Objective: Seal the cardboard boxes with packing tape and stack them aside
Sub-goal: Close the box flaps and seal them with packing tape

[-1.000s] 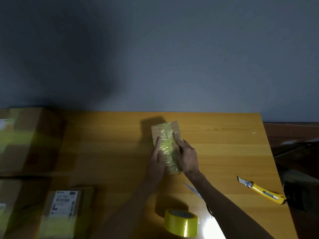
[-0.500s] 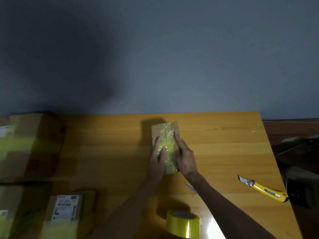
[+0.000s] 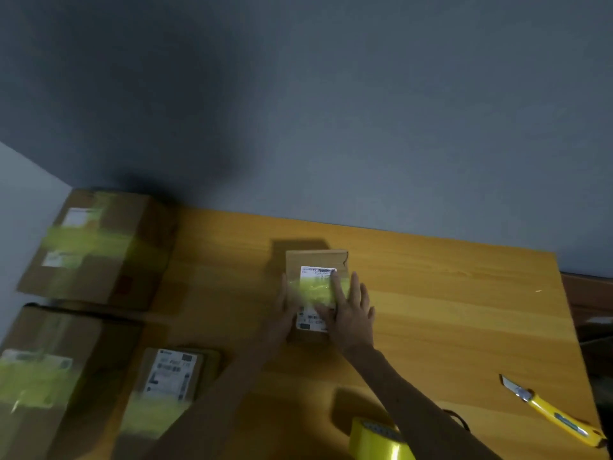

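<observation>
A small cardboard box (image 3: 316, 260) lies on the wooden table (image 3: 447, 310), its top showing a white label and a band of yellow tape. My left hand (image 3: 282, 313) rests against the box's left side, fingers straight. My right hand (image 3: 351, 310) lies flat on the top with fingers spread, covering the label's right part. A roll of yellow packing tape (image 3: 378, 439) stands at the near edge, partly behind my right forearm.
Two large taped boxes (image 3: 99, 250) (image 3: 43, 376) sit at the left, with a smaller labelled, taped box (image 3: 166, 386) beside them. A yellow utility knife (image 3: 550, 413) with its blade out lies at the near right. A grey wall backs the table.
The small box now shows a white label on top instead of the fully taped face. My right hand moved onto its top and spread flat. The view swung left.
</observation>
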